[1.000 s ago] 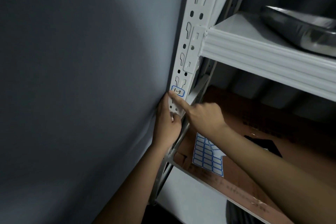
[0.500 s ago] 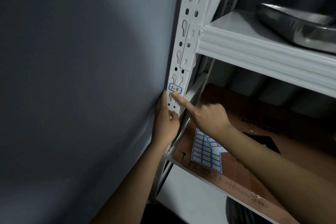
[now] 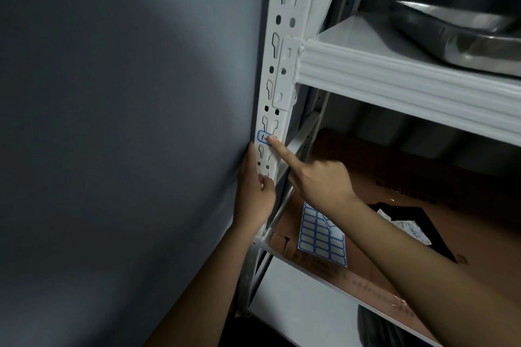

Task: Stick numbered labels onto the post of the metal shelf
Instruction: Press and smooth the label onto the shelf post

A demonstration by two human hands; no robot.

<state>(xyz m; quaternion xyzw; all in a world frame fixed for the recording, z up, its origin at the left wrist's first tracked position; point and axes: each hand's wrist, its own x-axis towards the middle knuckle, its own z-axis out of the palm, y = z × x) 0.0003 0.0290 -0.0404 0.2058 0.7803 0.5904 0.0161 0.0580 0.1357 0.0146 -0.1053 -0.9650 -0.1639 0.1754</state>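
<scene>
Label sheet [image 3: 321, 236]: lies on a cardboard box [image 3: 394, 205] on the lower shelf, most blanks unused, so more labelling likely remains.
Left hand [image 3: 255, 191]: grips the post [image 3: 282, 70] from the wall side, fingers curled round its edge.
Right hand [image 3: 321, 177]: forefinger straight, other fingers folded, holding nothing.
Label [image 3: 263, 136]: blue-bordered, on the post below the beam bracket, pressed by that fingertip.

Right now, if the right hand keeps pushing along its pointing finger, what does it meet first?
The right hand is already at it: its index fingertip presses the blue-bordered label on the white post. Nothing lies between.
</scene>
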